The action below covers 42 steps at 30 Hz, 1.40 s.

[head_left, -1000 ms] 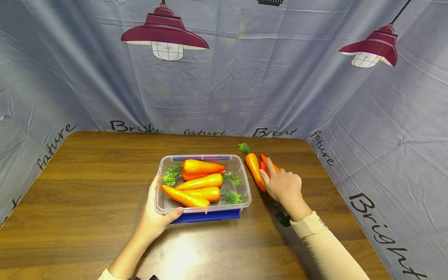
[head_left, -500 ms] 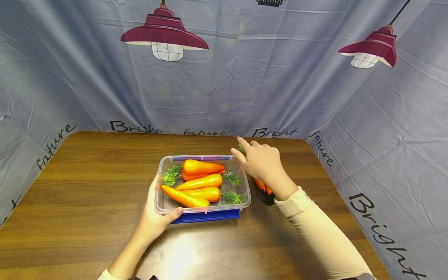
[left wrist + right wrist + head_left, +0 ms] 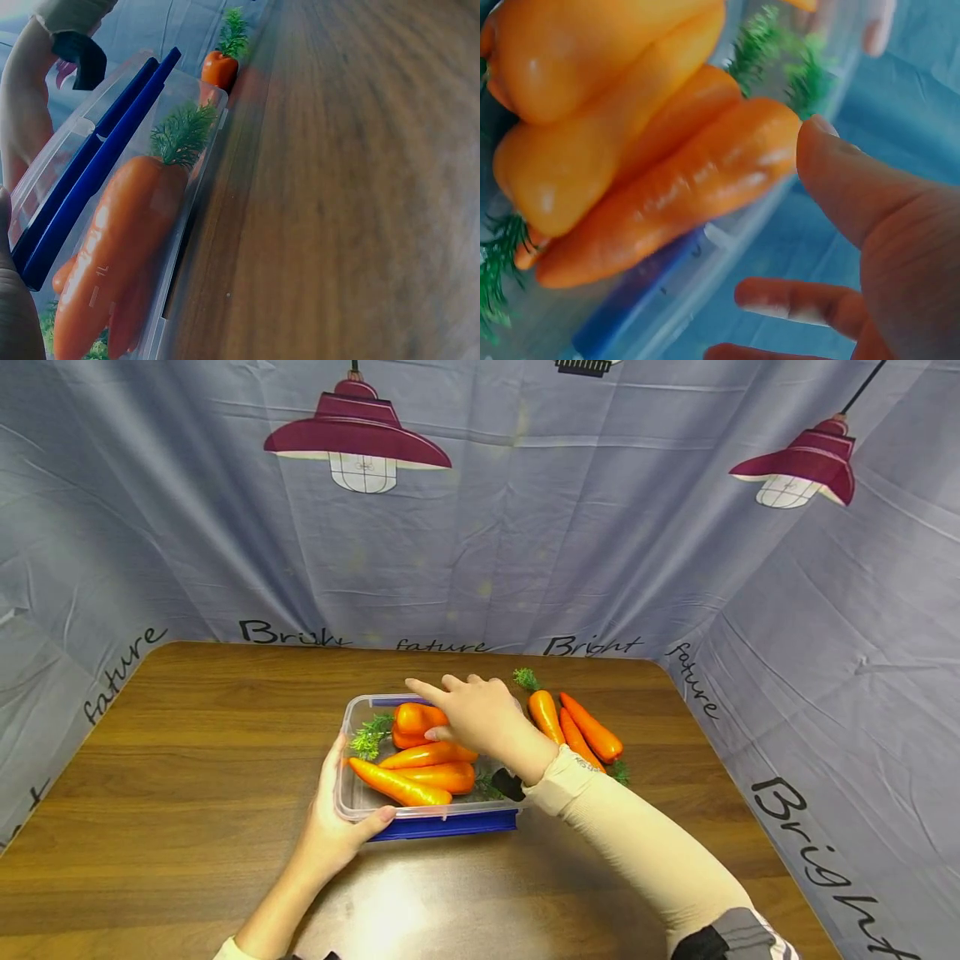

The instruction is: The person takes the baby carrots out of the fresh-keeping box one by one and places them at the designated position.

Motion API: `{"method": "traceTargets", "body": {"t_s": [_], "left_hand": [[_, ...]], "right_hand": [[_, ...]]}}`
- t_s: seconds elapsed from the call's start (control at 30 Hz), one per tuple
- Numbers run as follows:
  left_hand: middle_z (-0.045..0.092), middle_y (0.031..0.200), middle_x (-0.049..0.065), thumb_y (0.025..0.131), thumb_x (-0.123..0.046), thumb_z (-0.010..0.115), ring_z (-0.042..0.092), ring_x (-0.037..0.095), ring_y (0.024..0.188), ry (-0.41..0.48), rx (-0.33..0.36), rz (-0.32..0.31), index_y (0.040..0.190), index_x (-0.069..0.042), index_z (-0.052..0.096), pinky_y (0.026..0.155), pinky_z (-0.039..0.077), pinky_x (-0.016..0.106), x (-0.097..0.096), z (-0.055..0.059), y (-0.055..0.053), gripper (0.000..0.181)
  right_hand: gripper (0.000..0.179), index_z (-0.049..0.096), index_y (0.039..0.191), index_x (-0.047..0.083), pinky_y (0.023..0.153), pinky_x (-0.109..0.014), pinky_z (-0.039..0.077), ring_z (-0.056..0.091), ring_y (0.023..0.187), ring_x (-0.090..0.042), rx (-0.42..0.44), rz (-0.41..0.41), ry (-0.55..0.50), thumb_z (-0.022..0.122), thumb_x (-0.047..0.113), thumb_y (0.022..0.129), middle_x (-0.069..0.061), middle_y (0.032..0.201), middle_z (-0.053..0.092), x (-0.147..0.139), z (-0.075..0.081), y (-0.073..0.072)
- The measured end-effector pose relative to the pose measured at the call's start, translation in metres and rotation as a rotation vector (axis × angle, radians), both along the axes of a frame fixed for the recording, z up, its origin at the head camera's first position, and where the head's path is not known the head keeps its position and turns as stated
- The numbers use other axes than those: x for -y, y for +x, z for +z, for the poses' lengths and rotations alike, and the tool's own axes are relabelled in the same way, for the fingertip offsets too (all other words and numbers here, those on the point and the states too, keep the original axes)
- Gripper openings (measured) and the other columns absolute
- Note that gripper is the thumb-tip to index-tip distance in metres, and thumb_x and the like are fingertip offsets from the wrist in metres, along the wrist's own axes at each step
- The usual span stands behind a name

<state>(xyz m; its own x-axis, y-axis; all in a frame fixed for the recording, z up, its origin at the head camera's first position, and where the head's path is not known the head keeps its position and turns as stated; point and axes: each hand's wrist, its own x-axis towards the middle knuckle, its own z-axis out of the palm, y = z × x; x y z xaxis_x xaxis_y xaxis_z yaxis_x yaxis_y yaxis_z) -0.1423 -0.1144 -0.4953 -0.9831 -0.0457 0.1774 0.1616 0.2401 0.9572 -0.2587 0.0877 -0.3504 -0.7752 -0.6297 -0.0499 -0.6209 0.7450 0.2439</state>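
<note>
A clear plastic food container (image 3: 465, 811) with blue clip flaps holds several orange carrots (image 3: 401, 783) with green tops. My left hand (image 3: 328, 828) grips its front left corner, thumb on the front rim and fingers along the left side. Over the container's right half hovers my right hand (image 3: 483, 717), fingers spread and holding nothing. In the right wrist view its thumb (image 3: 847, 176) overlaps the blunt end of a carrot (image 3: 697, 180), and other fingers reach past the far rim. The left wrist view shows a carrot (image 3: 124, 232) through the container wall, behind the blue flaps (image 3: 97, 169).
To the container's right lie three more carrots on the wooden table (image 3: 187, 793): one with its top pointing back (image 3: 545, 714), a middle one (image 3: 577, 740) and a right one (image 3: 594, 727). A printed grey curtain (image 3: 480, 568) borders the table's back and sides.
My right hand has moved left from the loose carrots to above the container, uncovering those carrots. My left hand and the container have stayed in place.
</note>
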Motion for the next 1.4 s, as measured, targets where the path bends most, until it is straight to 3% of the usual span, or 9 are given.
{"method": "traceTargets", "body": {"t_s": [0.33, 0.53, 0.6, 0.67, 0.87, 0.93, 1.07, 1.17, 1.4], "left_hand": [[0.026, 0.163, 0.012, 0.075, -0.016, 0.086, 0.039, 0.031, 0.14, -0.021, 0.003, 0.012, 0.158, -0.039, 0.007, 0.104, 0.034, 0.011, 0.001, 0.001, 0.0, 0.117], [0.02, 0.164, 0.013, 0.075, -0.017, 0.085, 0.033, 0.034, 0.143, -0.016, 0.014, 0.003, 0.158, -0.039, 0.006, 0.113, 0.032, 0.053, 0.0, 0.002, 0.0, 0.117], [0.02, 0.164, 0.014, 0.075, -0.017, 0.085, 0.033, 0.034, 0.143, -0.013, 0.01, 0.001, 0.158, -0.039, 0.006, 0.112, 0.03, 0.059, 0.0, 0.002, 0.0, 0.117], [0.021, 0.164, 0.013, 0.075, -0.017, 0.085, 0.034, 0.033, 0.143, -0.013, 0.007, 0.0, 0.158, -0.039, 0.006, 0.112, 0.031, 0.057, -0.001, 0.002, 0.0, 0.117], [0.021, 0.165, 0.012, 0.075, -0.016, 0.085, 0.034, 0.03, 0.143, -0.003, -0.002, -0.009, 0.159, -0.037, 0.007, 0.108, 0.032, 0.015, -0.001, 0.001, 0.0, 0.117], [0.02, 0.165, 0.012, 0.075, -0.016, 0.085, 0.034, 0.03, 0.143, 0.0, 0.0, -0.011, 0.159, -0.037, 0.007, 0.107, 0.031, 0.012, -0.001, 0.001, 0.0, 0.117], [0.02, 0.165, 0.013, 0.075, -0.016, 0.085, 0.033, 0.03, 0.143, -0.005, 0.003, -0.008, 0.159, -0.037, 0.006, 0.115, 0.033, 0.038, -0.002, 0.001, 0.0, 0.117], [0.019, 0.165, 0.012, 0.075, -0.016, 0.085, 0.033, 0.032, 0.143, -0.006, -0.002, -0.004, 0.159, -0.037, 0.006, 0.113, 0.029, 0.057, -0.001, 0.001, 0.0, 0.117], [0.021, 0.165, 0.01, 0.074, -0.018, 0.086, 0.032, 0.032, 0.144, -0.031, -0.004, 0.019, 0.158, -0.04, 0.008, 0.113, 0.029, 0.059, 0.0, 0.001, 0.001, 0.117]], "right_hand": [[0.075, 0.028, 0.154, 0.045, 0.07, -0.039, 0.057, 0.067, 0.094, -0.025, -0.029, 0.063, 0.084, 0.06, 0.063, 0.089, 0.001, 0.133, 0.062, 0.017, -0.017, -0.002], [0.07, 0.031, 0.152, 0.046, 0.073, -0.038, 0.057, 0.068, 0.096, -0.024, -0.024, 0.067, 0.151, 0.06, 0.062, 0.09, 0.001, 0.135, 0.062, 0.024, -0.024, -0.006], [0.07, 0.031, 0.151, 0.047, 0.073, -0.037, 0.057, 0.068, 0.094, -0.023, -0.042, 0.071, 0.185, 0.059, 0.063, 0.09, 0.002, 0.133, 0.063, 0.026, -0.026, -0.007], [0.069, 0.034, 0.15, 0.047, 0.074, -0.037, 0.057, 0.068, 0.094, -0.023, -0.057, 0.077, 0.205, 0.06, 0.064, 0.088, 0.003, 0.13, 0.065, 0.028, -0.028, -0.007], [0.06, 0.051, 0.136, 0.037, 0.079, -0.04, 0.058, 0.069, 0.097, -0.025, -0.013, 0.106, 0.18, 0.067, 0.061, 0.083, 0.002, 0.124, 0.069, 0.03, -0.033, -0.01], [0.059, 0.054, 0.134, 0.035, 0.078, -0.04, 0.058, 0.069, 0.098, -0.025, -0.002, 0.117, 0.157, 0.069, 0.06, 0.083, 0.003, 0.125, 0.068, 0.028, -0.033, -0.011], [0.059, 0.054, 0.135, 0.036, 0.075, -0.038, 0.058, 0.067, 0.101, -0.024, 0.008, 0.158, 0.11, 0.068, 0.06, 0.084, 0.004, 0.126, 0.065, 0.024, -0.033, -0.013], [0.057, 0.053, 0.136, 0.036, 0.074, -0.038, 0.058, 0.068, 0.1, -0.024, 0.039, 0.19, 0.052, 0.068, 0.058, 0.085, 0.003, 0.124, 0.067, 0.021, -0.03, -0.012], [0.056, 0.049, 0.138, 0.035, 0.07, -0.037, 0.056, 0.069, 0.084, -0.023, 0.1, 0.229, -0.079, 0.066, 0.054, 0.089, 0.0, 0.114, 0.068, 0.017, -0.022, -0.01]]}}
